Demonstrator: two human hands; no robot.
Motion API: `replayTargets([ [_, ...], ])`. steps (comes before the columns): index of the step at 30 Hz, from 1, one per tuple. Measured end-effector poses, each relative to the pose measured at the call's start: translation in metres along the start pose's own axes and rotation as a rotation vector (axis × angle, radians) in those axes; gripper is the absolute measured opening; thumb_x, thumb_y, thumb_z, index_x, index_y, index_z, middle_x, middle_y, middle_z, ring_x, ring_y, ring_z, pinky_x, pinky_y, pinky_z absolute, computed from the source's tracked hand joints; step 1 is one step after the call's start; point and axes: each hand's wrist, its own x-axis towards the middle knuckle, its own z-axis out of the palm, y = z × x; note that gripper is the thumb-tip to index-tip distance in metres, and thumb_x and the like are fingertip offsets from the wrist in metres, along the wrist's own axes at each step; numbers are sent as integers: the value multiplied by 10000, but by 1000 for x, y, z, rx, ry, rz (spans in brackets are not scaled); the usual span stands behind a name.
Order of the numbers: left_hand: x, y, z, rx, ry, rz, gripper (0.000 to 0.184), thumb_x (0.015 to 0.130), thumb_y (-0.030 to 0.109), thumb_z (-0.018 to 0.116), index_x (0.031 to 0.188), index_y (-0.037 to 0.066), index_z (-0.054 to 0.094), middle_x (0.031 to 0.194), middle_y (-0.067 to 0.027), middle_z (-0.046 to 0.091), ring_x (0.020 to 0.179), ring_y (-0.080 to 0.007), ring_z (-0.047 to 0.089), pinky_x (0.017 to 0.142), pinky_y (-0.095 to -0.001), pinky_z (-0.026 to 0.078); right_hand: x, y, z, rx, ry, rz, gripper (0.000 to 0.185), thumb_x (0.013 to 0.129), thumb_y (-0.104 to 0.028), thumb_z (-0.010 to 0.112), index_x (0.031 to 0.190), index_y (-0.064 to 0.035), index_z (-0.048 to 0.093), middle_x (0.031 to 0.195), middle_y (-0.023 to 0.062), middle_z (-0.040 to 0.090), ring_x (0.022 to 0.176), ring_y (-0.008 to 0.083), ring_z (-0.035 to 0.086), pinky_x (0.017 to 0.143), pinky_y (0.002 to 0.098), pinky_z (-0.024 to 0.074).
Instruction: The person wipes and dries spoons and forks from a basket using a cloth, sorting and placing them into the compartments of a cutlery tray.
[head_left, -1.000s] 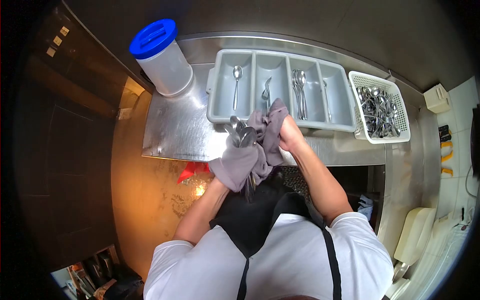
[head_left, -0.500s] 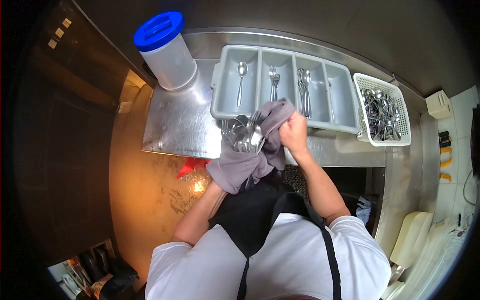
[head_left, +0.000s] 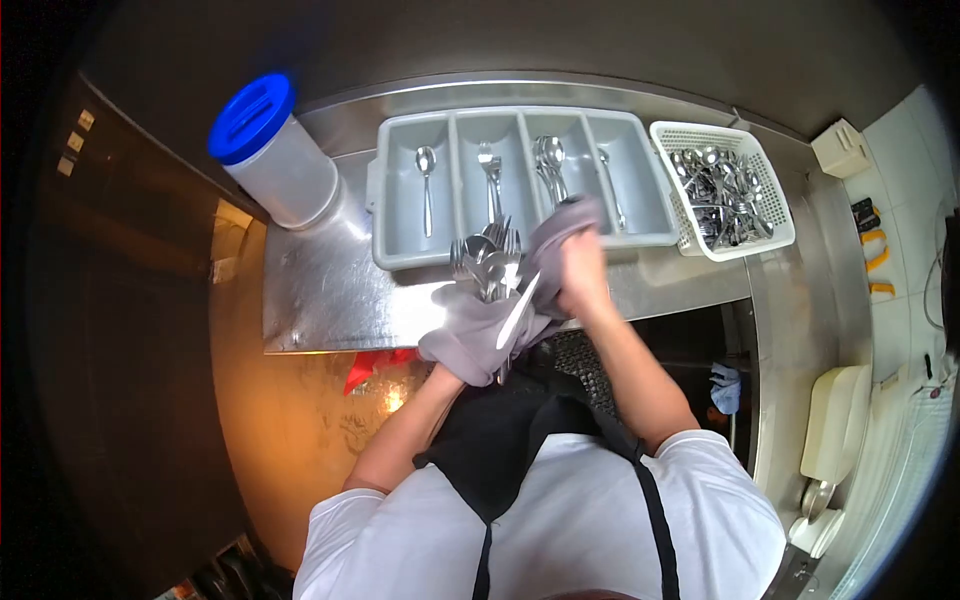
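Note:
My left hand point(head_left: 447, 380) is mostly hidden under a grey-mauve cloth point(head_left: 465, 325). Through the cloth it grips a bundle of cutlery point(head_left: 487, 262), forks and spoons with their heads pointing up and away from me. A knife blade point(head_left: 519, 312) slants across the front of the cloth. My right hand point(head_left: 582, 275), slightly blurred, is closed around the other end of the cloth, right of the bundle. Just beyond both hands lies a grey cutlery tray point(head_left: 388, 240), with spoons and forks sorted in its compartments and a single piece in the rightmost one.
A white perforated basket point(head_left: 670, 190) full of mixed cutlery stands right of the tray. At the left is a translucent container point(head_left: 295, 180) with a blue lid point(head_left: 252, 118). These rest on a steel counter point(head_left: 320, 300). Something red point(head_left: 375, 368) shows below its front edge.
My view has shifted, so the counter and its contents sit farther left. A knife blade now shows across the cloth, and a piece is visible in the tray's rightmost compartment. Both hands keep their hold.

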Motion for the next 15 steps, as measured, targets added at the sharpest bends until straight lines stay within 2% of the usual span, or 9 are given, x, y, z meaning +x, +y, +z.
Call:
replayTargets([
  [1,3,-1,2,15,-21,0,369,843,-68,579,1151,-29,379,805,-85,574,683,-166,610,587,-274,516,-13,6,7,-80,7,-50,264,942,-134,442,1147,4,534,1016,88,619,893,159,592,799,302,489],
  [2,5,-1,3,30,-40,0,369,843,-67,579,1151,-28,379,808,-85,574,686,-165,609,589,-274,516,-34,-4,19,374,-94,82,281,958,-175,460,1166,-4,539,1020,74,617,952,154,575,863,304,464],
  [4,8,-1,3,41,-71,-6,370,843,-65,581,1151,-28,380,814,-85,573,691,-164,608,592,-273,515,-24,-20,0,283,17,-20,244,964,-189,469,1098,-4,555,991,66,615,903,141,584,793,296,485],
  [7,1,1,0,55,-95,-20,371,842,-62,583,1150,-27,381,823,-86,573,699,-163,607,598,-271,514,14,-23,-33,208,183,-128,189,954,-112,456,926,24,583,836,39,614,778,123,559,698,280,463],
  [10,-3,3,5,82,-100,-10,372,841,-60,585,1150,-25,381,832,-86,573,707,-161,605,604,-270,513,26,-29,-42,170,207,-272,166,956,-150,461,956,-16,559,858,51,604,729,114,580,632,272,487],
  [11,-2,4,6,93,-92,-2,372,841,-59,586,1150,-25,382,835,-86,573,709,-161,604,606,-269,513,27,-26,-43,164,164,-259,161,955,-139,460,947,-13,559,853,49,606,738,116,593,630,277,495],
  [14,1,4,6,112,-68,8,373,841,-56,588,1150,-24,383,844,-87,573,717,-160,603,611,-268,512,18,-23,-23,414,237,-218,152,948,-123,463,952,-8,563,839,44,608,738,121,604,632,281,505],
  [15,3,4,5,114,-61,13,373,840,-56,589,1150,-23,383,847,-87,572,720,-159,602,613,-267,512,19,-22,-29,400,132,-240,152,951,-134,476,969,-11,565,881,48,614,762,128,608,649,278,511],
])
